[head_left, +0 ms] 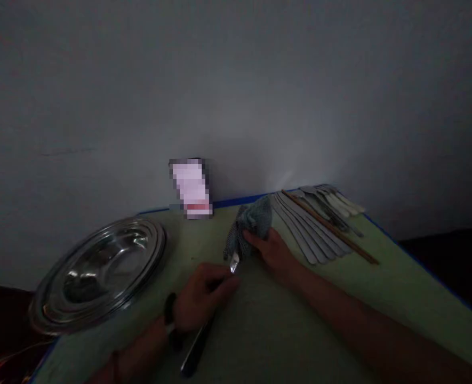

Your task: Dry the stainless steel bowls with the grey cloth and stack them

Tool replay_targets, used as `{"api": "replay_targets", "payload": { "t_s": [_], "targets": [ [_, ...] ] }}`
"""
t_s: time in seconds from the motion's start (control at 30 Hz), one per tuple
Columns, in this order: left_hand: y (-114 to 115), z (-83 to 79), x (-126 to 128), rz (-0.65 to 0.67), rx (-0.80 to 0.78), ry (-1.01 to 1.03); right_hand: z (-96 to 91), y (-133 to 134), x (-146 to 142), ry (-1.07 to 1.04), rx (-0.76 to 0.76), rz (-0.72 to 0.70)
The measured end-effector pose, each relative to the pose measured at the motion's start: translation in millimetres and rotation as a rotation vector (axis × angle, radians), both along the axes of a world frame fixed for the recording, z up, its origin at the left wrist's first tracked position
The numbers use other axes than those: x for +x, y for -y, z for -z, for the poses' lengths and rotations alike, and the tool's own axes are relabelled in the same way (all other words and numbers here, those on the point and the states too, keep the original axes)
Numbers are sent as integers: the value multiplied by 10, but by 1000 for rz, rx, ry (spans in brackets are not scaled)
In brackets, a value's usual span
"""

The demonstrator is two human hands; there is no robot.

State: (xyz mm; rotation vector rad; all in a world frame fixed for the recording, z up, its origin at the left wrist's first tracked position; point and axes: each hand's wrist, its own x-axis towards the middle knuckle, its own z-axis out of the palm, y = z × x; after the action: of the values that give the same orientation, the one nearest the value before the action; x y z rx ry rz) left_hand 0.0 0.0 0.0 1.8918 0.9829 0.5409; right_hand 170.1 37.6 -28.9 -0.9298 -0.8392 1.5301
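My left hand (206, 296), with a dark band at the wrist, is closed round a long utensil with a dark handle (196, 349) and a shiny metal neck (234, 263). The handle slants down toward the near side of the table. A grey-blue checked cloth (252, 221) is bunched in my right hand (273, 253), whose fingers are wrapped into it. Where the utensil's far end meets the cloth, the fabric covers it, so its kind does not show. To the right of the cloth lies a fanned row of pale flat-handled utensils (311, 229).
Shiny steel basins (111, 261), nested together, stand at the table's left edge. A phone with a lit, blurred screen (191, 186) leans on the wall. Wooden chopsticks (332, 226) and more utensils (345, 202) lie at the back right. The green tabletop (268, 336) has blue edging.
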Motion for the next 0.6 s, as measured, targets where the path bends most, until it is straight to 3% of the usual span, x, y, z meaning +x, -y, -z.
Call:
{"api": "replay_targets", "payload": {
  "t_s": [0.13,0.23,0.37,0.5,0.6],
  "targets": [
    [-24,-2,-57,105,-25,92,-7,-43,-24,-155,-26,89],
    [-21,33,-87,131,-32,173,52,-88,-18,-156,-3,146],
    [3,65,-84,35,-60,200,132,-122,10,-6,44,191],
    [22,22,-25,-120,-110,152,106,-88,25,141,112,116],
    [21,2,-5,-116,-115,176,67,-64,27,208,121,85]
  ]
}}
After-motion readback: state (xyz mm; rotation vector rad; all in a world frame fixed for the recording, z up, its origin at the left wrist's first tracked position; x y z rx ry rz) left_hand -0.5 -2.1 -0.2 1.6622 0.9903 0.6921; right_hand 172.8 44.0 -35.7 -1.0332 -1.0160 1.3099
